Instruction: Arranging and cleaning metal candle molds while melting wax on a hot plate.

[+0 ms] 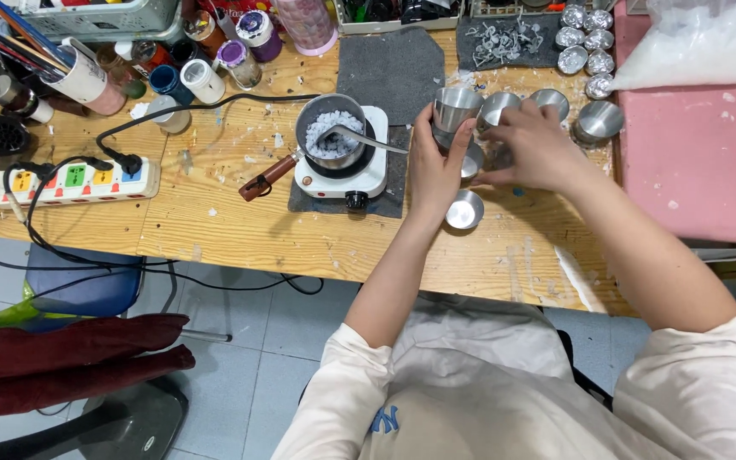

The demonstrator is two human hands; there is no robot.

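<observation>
My left hand (433, 166) grips a stack of small silver metal cups (455, 111), held upright above the wooden table (215, 221). My right hand (531, 146) reaches in from the right, its fingers at the cups lying between the two hands; what its fingertips hold is hidden. More silver cups stand around: one (464, 209) near the table's front, others (598, 122) behind my right hand. A small pot (330, 132) of white wax flakes with a spoon (366, 139) in it sits on a white hot plate (364, 175), left of my left hand.
A power strip (74, 181) with black cables lies at the left. Jars, bottles and brushes crowd the back left. A grey mat (393, 64), a pile of wick holders (504, 38), filled foil cups (585, 38) and a plastic bag (692, 47) on a pink surface lie behind.
</observation>
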